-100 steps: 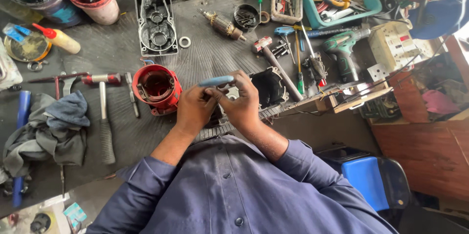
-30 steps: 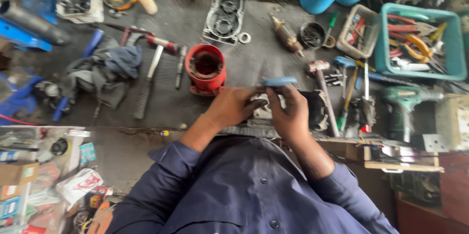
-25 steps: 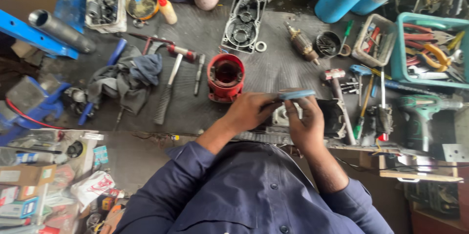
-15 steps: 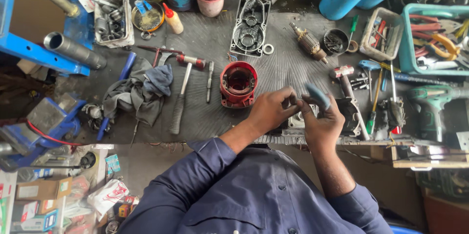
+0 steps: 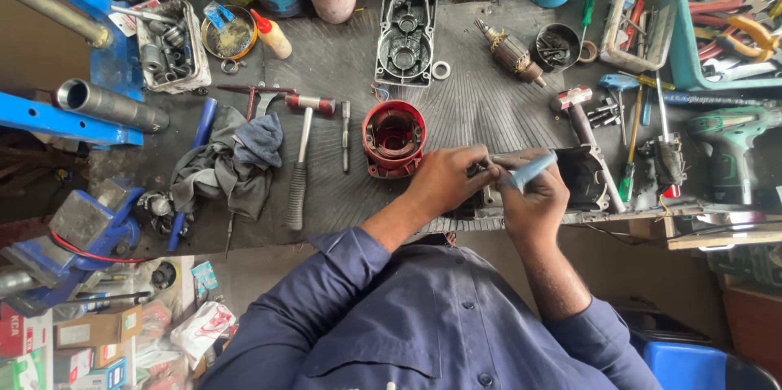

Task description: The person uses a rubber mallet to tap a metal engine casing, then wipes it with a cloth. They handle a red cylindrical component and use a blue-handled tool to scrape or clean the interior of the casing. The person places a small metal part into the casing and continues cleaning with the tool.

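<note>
Cardboard boxes (image 5: 77, 341), brown with red and green printed faces, lie stacked at the near left below the bench edge, with a white and red packet (image 5: 199, 329) crumpled just right of them; their print is too small to tell apart. A white label (image 5: 122, 23) sits on the blue press frame (image 5: 49, 113) at the far left. On the ribbed black mat (image 5: 481, 105), the left hand (image 5: 444, 182) is closed on a small dark part (image 5: 482, 170) at the near edge of the bench, fingers curled together round it. The right hand (image 5: 533, 202) is clamped on a blue-handled tool (image 5: 529, 170), whose handle juts up to the right while its tip meets the part between the two hands. A red motor housing (image 5: 393, 137) stands just left of the left hand, apart from it. A hammer (image 5: 301, 154) and grey rag (image 5: 228, 166) lie farther left. A grey gearbox cover (image 5: 406, 31) lies at the far centre, an armature (image 5: 511, 52) to its right, and a teal tray (image 5: 717, 23) of pliers at the far right.
</note>
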Motion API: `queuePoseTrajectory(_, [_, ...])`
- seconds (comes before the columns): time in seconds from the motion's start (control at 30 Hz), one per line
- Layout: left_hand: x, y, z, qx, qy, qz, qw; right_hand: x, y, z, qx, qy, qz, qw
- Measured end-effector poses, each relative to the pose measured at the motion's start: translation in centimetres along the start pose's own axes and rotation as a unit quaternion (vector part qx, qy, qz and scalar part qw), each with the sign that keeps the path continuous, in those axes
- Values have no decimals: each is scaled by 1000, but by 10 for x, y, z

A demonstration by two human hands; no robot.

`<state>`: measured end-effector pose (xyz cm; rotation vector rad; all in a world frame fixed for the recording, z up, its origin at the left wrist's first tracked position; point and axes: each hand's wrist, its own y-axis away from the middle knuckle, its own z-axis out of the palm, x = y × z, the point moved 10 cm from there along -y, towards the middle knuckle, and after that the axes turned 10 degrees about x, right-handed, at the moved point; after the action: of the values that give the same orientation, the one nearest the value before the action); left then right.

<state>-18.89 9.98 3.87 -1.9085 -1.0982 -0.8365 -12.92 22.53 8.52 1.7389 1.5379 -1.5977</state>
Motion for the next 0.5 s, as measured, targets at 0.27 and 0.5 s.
queuePoseTrajectory(0.27, [19,4,1,-27,66,67,995,9,-6,-1,-21,-84,51,995])
queuePoseTrajectory(0.5, [19,0,-2,20,70,78,994,21,-5,3,-69,-73,43,994])
